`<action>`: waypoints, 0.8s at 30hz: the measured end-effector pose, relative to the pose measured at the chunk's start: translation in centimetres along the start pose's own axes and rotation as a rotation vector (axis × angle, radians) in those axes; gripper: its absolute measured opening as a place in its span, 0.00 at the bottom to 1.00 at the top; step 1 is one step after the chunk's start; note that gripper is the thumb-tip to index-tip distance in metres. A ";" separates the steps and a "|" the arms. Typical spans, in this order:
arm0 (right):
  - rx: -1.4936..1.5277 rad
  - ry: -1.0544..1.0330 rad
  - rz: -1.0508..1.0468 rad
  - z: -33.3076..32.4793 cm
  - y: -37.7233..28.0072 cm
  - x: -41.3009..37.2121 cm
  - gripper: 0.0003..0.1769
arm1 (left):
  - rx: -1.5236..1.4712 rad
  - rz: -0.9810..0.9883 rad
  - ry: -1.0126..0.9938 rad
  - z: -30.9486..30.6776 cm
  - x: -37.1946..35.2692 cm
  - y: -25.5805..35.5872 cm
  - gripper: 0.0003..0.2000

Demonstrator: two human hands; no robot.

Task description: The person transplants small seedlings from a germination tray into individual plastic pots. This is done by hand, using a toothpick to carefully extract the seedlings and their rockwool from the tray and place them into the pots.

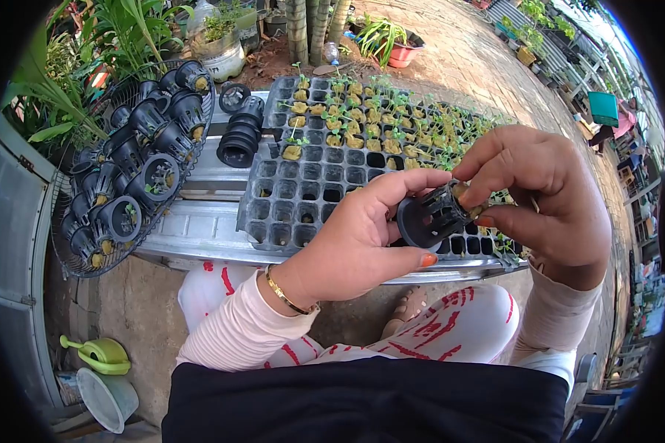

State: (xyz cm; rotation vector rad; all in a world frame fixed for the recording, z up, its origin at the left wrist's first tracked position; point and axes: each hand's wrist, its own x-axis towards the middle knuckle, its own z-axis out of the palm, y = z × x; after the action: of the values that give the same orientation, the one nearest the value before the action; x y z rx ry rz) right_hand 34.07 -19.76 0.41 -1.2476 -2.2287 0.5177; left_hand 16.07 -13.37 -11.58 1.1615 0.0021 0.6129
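Note:
My left hand [373, 232] is wrapped round a black slotted net pot [430, 219], which lies on its side with its wide rim toward the left. At the pot's narrow end, the fingertips of my right hand [536, 196] pinch a yellowish-brown plug [462, 193]. Both hands are above the right part of a black seedling tray [292, 170]. Many of the tray's cells hold brownish plugs with green sprouts [355, 114], mostly in its back and right parts. Left of the tray stands a nested stack of black net pots [239, 139].
A wire basket [199, 140] on the left holds several net pots, some with plugs. The metal table [199, 225] supports the tray. A green watering can [107, 356] and a tub [111, 402] are at lower left. Potted plants stand behind; another person [625, 122] is far right.

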 end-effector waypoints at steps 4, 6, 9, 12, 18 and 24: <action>0.153 -0.020 -0.016 -0.1 0.5 -0.1 0.11 | -0.017 0.048 0.021 0.0 0.0 -0.2 0.32; 0.150 -0.013 0.008 0.0 0.3 -0.2 0.11 | 0.002 0.064 0.015 -0.1 0.1 -0.4 0.32; 0.148 -0.016 0.045 -0.1 0.3 -0.1 0.11 | 0.025 0.098 0.030 -0.2 0.1 -0.6 0.31; 0.198 0.035 0.123 0.4 -0.1 -0.1 0.12 | 0.032 0.085 0.044 -0.2 0.3 -0.8 0.31; 0.177 0.073 0.208 0.6 -0.3 0.1 0.14 | 0.106 0.108 0.042 -0.3 0.3 -0.7 0.32; 0.089 -0.034 0.211 -0.3 0.0 0.3 0.13 | 0.150 0.144 0.031 -0.4 0.5 -1.0 0.33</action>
State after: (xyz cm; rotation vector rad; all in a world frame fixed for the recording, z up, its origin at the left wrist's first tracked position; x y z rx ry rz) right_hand 34.14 -19.50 0.65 -1.4456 -2.0884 0.7152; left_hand 16.86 -13.06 -12.47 1.3049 -0.0093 0.7683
